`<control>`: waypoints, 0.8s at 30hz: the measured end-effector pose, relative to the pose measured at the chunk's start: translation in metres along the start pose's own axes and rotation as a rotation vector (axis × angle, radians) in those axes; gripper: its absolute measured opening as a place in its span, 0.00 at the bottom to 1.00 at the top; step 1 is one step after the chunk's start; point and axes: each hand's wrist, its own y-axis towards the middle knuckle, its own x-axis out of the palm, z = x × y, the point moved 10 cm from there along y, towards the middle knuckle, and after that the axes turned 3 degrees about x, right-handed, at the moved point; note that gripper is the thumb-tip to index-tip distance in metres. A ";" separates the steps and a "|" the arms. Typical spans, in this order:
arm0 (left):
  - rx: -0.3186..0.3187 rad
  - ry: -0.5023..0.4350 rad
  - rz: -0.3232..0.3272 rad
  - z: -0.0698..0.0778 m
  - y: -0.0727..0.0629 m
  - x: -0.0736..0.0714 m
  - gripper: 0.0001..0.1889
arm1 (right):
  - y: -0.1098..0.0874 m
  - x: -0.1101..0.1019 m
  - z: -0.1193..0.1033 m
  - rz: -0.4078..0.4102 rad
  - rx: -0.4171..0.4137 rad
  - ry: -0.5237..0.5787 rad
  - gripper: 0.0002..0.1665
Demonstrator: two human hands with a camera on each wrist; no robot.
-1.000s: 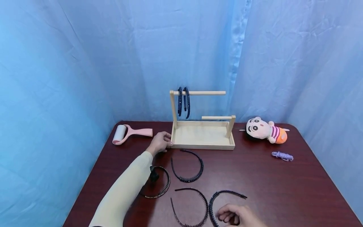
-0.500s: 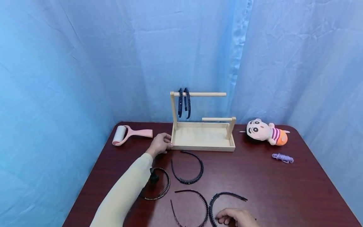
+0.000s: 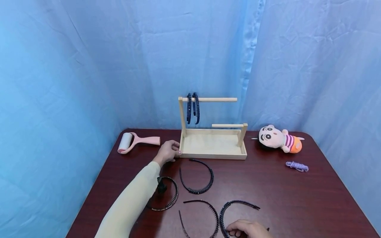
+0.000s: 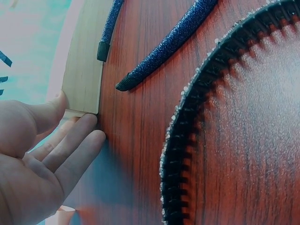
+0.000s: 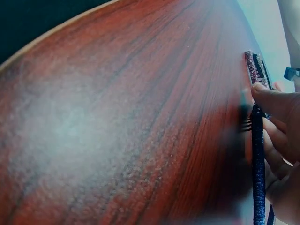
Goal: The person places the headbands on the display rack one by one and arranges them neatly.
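My left hand (image 3: 168, 151) grips the front left corner of the wooden headband rack (image 3: 212, 156), its thumb on the front wall in the left wrist view. At the near edge of the head view, my right hand (image 3: 248, 228) pinches a dark headband (image 3: 221, 216) lying on the table. The right wrist view shows the thumb and fingers on either side of this headband (image 5: 258, 164). Touching it on the left is another black headband (image 3: 217, 218). Two dark toothed headbands hang from the rack's upper bar (image 3: 218, 99), at its left end.
One more headband (image 3: 211, 178) lies before the rack, and a glittery one (image 3: 175, 198) is partly under my left sleeve. A pink lint roller (image 3: 146, 140) lies at the back left. To the right are a plush doll (image 3: 278, 137) and a purple cord bundle (image 3: 297, 166).
My right hand has lowered slightly towards the near edge and its fingers have come together on the right headband. My left hand has stayed at the rack's corner.
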 end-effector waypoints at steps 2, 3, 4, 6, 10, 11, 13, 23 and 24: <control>0.004 -0.001 0.001 0.000 0.000 0.000 0.22 | 0.000 0.000 0.002 -0.016 0.016 0.019 0.13; 0.007 0.000 0.000 0.001 0.000 0.000 0.22 | 0.000 0.000 0.002 -0.015 0.017 0.018 0.12; 0.009 0.000 -0.001 0.001 -0.001 0.000 0.22 | 0.000 -0.001 0.001 -0.010 0.014 0.018 0.12; 0.009 -0.004 0.000 0.001 -0.001 0.000 0.22 | 0.000 -0.003 0.000 0.004 -0.005 0.010 0.13; 0.014 -0.010 -0.001 0.001 -0.001 0.000 0.22 | 0.001 -0.004 -0.004 0.029 -0.059 -0.036 0.13; 0.015 -0.010 -0.001 0.001 -0.001 -0.001 0.22 | 0.002 -0.004 -0.005 0.027 -0.066 -0.042 0.13; 0.018 -0.010 0.000 0.000 -0.001 -0.001 0.22 | 0.003 -0.005 -0.006 0.030 -0.069 -0.055 0.13; 0.017 -0.015 -0.009 0.000 -0.001 -0.001 0.22 | 0.005 -0.018 -0.004 0.045 0.029 0.015 0.14; 0.016 -0.014 -0.008 0.000 -0.001 -0.001 0.22 | 0.006 -0.021 -0.005 0.056 0.033 0.016 0.14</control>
